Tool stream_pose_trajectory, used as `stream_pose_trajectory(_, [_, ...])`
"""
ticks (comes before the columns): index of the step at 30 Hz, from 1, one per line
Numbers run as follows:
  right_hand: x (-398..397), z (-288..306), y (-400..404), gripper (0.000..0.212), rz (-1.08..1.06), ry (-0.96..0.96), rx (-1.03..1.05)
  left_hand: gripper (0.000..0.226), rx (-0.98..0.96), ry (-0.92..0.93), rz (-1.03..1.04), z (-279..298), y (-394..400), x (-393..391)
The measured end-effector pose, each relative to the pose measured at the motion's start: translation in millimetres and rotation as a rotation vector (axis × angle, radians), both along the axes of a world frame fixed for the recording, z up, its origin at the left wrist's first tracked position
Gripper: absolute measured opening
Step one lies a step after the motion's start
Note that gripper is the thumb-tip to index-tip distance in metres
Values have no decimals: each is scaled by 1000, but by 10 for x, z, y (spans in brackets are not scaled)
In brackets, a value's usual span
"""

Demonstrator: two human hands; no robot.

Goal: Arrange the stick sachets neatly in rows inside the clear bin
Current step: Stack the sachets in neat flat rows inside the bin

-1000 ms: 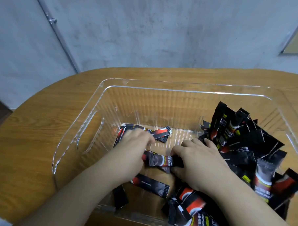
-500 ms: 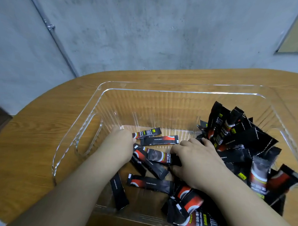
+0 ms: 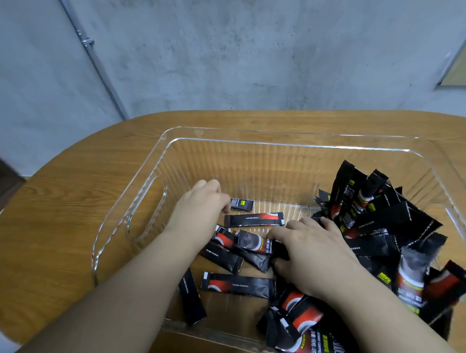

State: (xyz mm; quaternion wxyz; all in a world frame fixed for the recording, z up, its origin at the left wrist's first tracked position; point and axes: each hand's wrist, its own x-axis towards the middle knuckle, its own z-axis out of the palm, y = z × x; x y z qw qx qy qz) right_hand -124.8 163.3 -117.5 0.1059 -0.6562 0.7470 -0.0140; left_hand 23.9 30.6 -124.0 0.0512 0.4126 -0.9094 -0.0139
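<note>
1. Your left hand (image 3: 201, 207) is deep inside the clear bin (image 3: 289, 145), near its far left corner. Its fingers curl down onto the end of a small black sachet (image 3: 242, 204) on the bin floor.
2. Your right hand (image 3: 311, 249) is in the middle of the bin. It pinches one end of a sachet with a red and grey picture (image 3: 255, 242).
3. One sachet (image 3: 254, 220) lies flat between your two hands, just beside the small one.
4. A few more sachets lie loose and crooked on the floor near you, like this long one (image 3: 238, 283).
5. A big messy pile of sachets (image 3: 379, 217) fills the right side of the bin.
6. The bin sits on a wooden table (image 3: 65, 209).
</note>
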Motion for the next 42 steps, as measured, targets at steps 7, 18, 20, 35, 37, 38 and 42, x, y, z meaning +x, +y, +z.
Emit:
stream_pose_trajectory(7, [0, 19, -3, 48, -3, -5, 2, 31, 244, 110, -256, -31, 81, -96])
stream_pose_trajectory(18, [-6, 31, 4, 45, -6, -20, 1, 25, -143, -47, 75, 88, 53, 68])
stream_pose_trajectory(20, [-2, 34, 4, 45, -4, -21, -2, 27, -30, 20, -44, 68, 48, 25])
stream_pose_trajectory(35, [-8, 15, 0, 41, -17, -17, -32, 20, 223, -42, -10, 213, 33, 105])
stream_pose_trajectory(37, [-9, 4, 3, 37, -30, -15, -50, 29, 321, -137, -87, 241, 97, 105])
stream_pose_trajectory(38, [-8, 1, 2, 36, -39, -18, -59, 32, 340, -193, -95, 232, 122, 104])
stream_pose_trajectory(42, [-13, -17, -12, 33, -78, -21, -95, 28, 280, -149, -16, 130, 156, 113])
